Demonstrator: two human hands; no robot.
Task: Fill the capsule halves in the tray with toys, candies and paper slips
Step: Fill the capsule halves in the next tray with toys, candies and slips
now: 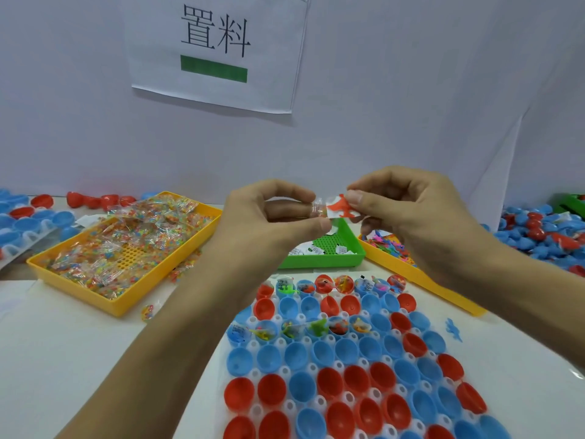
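My left hand (272,213) pinches a small clear candy packet (318,209) above the table. My right hand (402,204) pinches an orange toy figure (338,206) with a white paper slip against it; the two hands meet in the air. Below them lies the white tray (281,343) of red and blue capsule halves. Its far row and a row further in hold toys, candies and slips; the other halves nearest me are bare.
A yellow bin of candy packets (123,248) sits at left. A green bin of paper slips (319,251) is behind the hands, and a yellow bin of toys (392,245) at right. Loose capsule halves pile at far right (544,236) and far left. A blue toy (452,327) lies beside the tray.
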